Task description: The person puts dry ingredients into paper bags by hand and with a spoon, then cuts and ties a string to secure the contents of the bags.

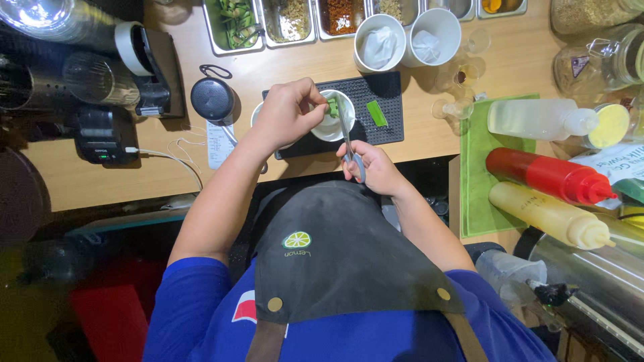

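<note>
We see the wooden counter (322, 67) across the top of the frame, with a black mat (382, 127) at its centre. Both forearms reach up from the lower middle. Our left hand (287, 110), wrist bent, pinches a green leaf piece (331, 107) over a white cup (333, 127) on the mat. Our right hand (376, 167), fingers curled through the handles, holds scissors (346, 131), blades pointing up at the leaf.

Blue short-sleeved shirt (201, 302) under a dark apron (342, 255) with brown straps.
</note>
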